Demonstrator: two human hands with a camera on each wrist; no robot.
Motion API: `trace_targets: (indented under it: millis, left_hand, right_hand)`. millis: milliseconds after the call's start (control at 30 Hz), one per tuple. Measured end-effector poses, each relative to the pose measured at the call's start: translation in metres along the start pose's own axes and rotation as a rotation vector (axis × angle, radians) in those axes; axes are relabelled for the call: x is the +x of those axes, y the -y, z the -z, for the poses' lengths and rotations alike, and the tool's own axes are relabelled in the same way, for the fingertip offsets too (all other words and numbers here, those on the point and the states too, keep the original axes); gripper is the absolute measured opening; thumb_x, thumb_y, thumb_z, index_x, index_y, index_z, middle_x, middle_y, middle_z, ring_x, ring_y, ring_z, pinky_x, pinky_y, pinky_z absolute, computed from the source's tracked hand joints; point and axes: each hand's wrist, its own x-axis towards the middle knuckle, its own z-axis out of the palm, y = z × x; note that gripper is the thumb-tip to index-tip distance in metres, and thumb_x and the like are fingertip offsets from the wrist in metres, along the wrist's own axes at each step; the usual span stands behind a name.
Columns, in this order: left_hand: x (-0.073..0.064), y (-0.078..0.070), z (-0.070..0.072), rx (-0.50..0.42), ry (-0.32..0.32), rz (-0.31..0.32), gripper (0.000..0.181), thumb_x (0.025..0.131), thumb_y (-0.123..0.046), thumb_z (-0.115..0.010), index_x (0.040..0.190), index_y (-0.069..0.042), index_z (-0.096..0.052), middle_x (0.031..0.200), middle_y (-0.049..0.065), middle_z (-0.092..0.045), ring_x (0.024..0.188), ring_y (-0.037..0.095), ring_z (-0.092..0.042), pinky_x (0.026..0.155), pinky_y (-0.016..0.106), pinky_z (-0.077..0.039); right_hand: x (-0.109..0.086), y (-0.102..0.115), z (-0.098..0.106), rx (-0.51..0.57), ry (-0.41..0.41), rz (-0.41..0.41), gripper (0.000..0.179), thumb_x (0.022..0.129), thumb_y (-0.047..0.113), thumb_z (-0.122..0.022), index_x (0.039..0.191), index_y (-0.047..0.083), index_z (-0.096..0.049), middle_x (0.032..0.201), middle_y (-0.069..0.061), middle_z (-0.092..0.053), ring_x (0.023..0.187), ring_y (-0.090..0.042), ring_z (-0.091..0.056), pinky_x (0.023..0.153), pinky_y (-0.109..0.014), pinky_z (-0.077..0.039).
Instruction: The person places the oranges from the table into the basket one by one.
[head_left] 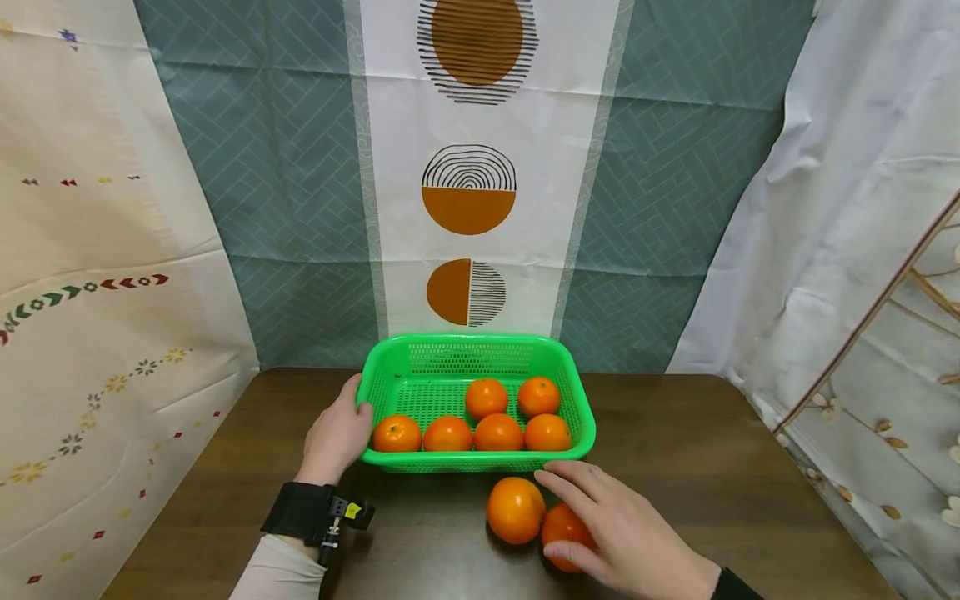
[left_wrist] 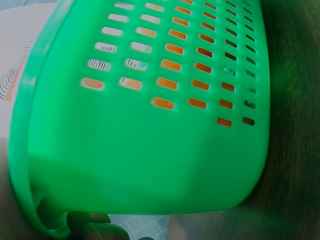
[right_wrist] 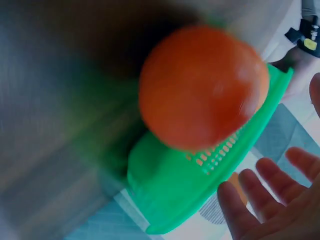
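Note:
A green plastic basket (head_left: 480, 461) with perforated sides stands at the back of the table and has several oranges in it. My left hand (head_left: 339, 433) holds its left rim, the thumb over the edge; fingertips (left_wrist: 102, 230) show under the rim in the left wrist view. In front of the basket, two oranges lie side by side on the table. My right hand (head_left: 618, 525) hovers over the right-hand orange (head_left: 566, 533) with spread fingers, partly covering it. The other orange (head_left: 516, 510) lies just left of it. In the right wrist view, the orange (right_wrist: 200, 90) is apart from the fingers.
Inside the basket, the oranges stand in a front row (head_left: 498, 432) with two more behind at the right. The dark wooden table (head_left: 675, 442) reaches back to a patterned cloth (head_left: 480, 250). More cloth hangs at both sides. A black strap (head_left: 297, 512) circles the left wrist.

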Motion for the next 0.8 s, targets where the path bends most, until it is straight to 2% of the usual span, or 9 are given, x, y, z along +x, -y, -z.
trace_targets:
  millis: [133,333,600,800]
  left_hand:
    - [0.000,0.000,0.000,0.002,-0.012,-0.008,0.061,0.114,-0.023,-0.042,0.172,-0.006,-0.030,0.129,0.024,-0.068,0.072,0.029,-0.057,0.065,0.041,-0.040]
    - [0.000,0.002,0.000,0.005,-0.010,-0.003,0.061,0.114,-0.023,-0.042,0.172,-0.006,-0.030,0.127,0.024,-0.069,0.071,0.030,-0.056,0.064,0.041,-0.040]
    - [0.001,0.003,-0.001,0.008,-0.003,-0.001,0.061,0.115,-0.023,-0.042,0.172,-0.005,-0.029,0.128,0.024,-0.069,0.073,0.030,-0.057,0.065,0.041,-0.041]
    - [0.001,0.002,-0.001,0.003,0.001,0.000,0.062,0.115,-0.024,-0.042,0.172,-0.005,-0.029,0.124,0.023,-0.069,0.072,0.029,-0.056,0.065,0.041,-0.040]
  right_hand:
    - [-0.012,0.007,-0.008,0.011,0.011,-0.083,0.078,0.098,0.060,-0.079,0.163,0.025,-0.053,0.159,0.008,-0.054,0.137,-0.013,-0.058,0.101,-0.043,-0.060]
    - [-0.020,0.010,-0.021,0.061,0.069,-0.196,0.083,0.098,0.062,-0.078,0.165,0.022,-0.050,0.159,0.004,-0.054,0.136,-0.017,-0.059,0.099,-0.045,-0.060]
    - [-0.019,0.009,-0.028,0.070,0.108,-0.225,0.090,0.097,0.067,-0.075,0.166,0.016,-0.048,0.160,-0.001,-0.055,0.136,-0.020,-0.059,0.101,-0.047,-0.060]
    - [-0.020,0.007,-0.029,0.101,0.163,-0.275,0.095,0.097,0.072,-0.071,0.165,0.010,-0.048,0.159,-0.005,-0.055,0.134,-0.022,-0.060,0.100,-0.050,-0.060]
